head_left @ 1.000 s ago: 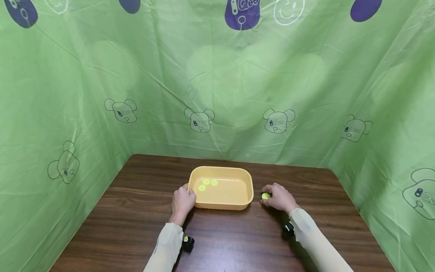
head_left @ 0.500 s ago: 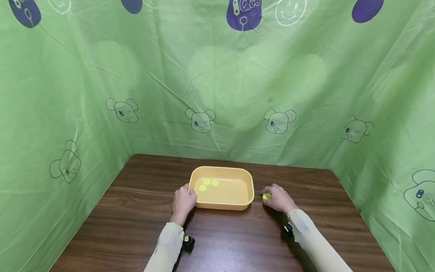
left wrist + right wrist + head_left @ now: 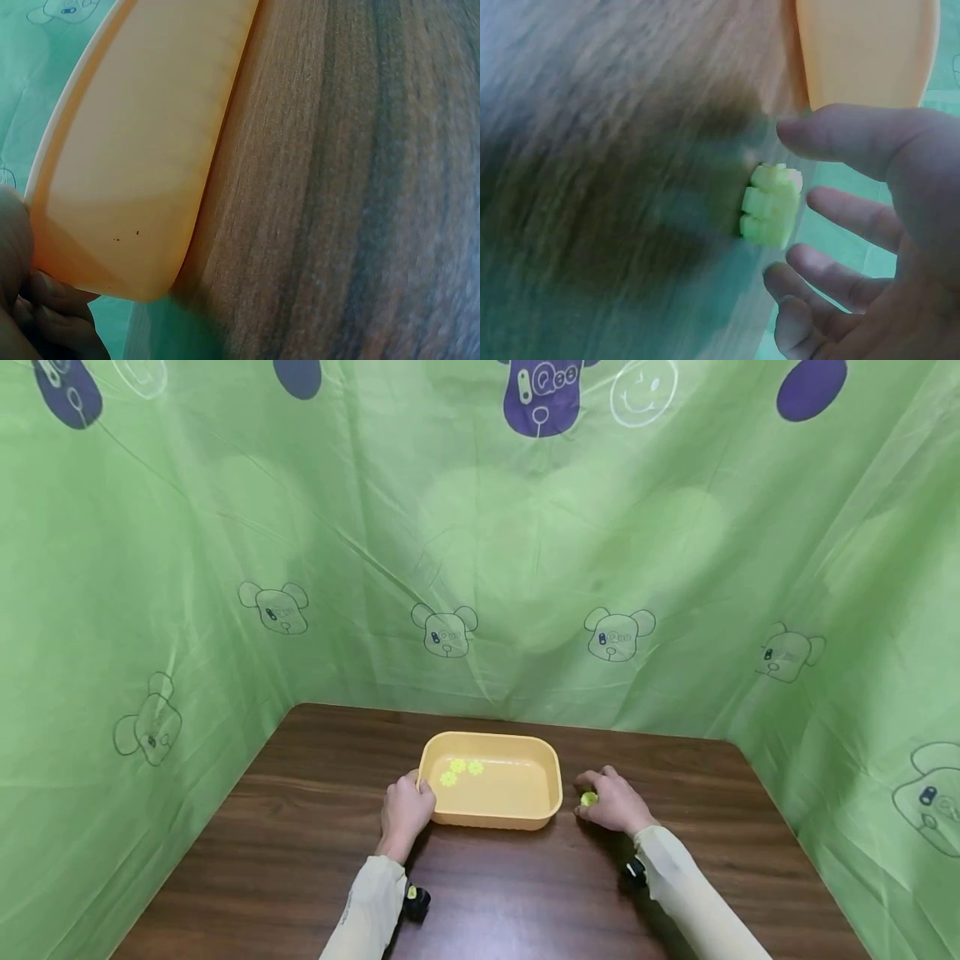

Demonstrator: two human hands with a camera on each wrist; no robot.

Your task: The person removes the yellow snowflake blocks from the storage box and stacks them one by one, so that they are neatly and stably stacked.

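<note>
A yellow plastic bin (image 3: 525,785) stands on the table. My left hand (image 3: 406,810) holds its left side, thumb at the rim; in the left wrist view, that hand's fingers (image 3: 56,315) show at the corner of the bin wall (image 3: 135,157). Right of the bin, a yellow-green flower-shaped block (image 3: 771,206) sits on the table. Around it are the spread thumb and fingers of my right hand (image 3: 615,800), with visible gaps between them and the block in the right wrist view. Three yellow-green flower shapes (image 3: 457,766) are at the left inside the bin.
The dark wooden table (image 3: 510,893) carries the bin and the block. A green printed cloth (image 3: 495,560) hangs behind it and along both sides. Dark wrist cameras (image 3: 416,903) are strapped at the cuffs.
Both hands stay in nearly the same places. The right hand's fingers look slightly wider around the block. The head view has tilted a little, so everything appears slightly lower.
</note>
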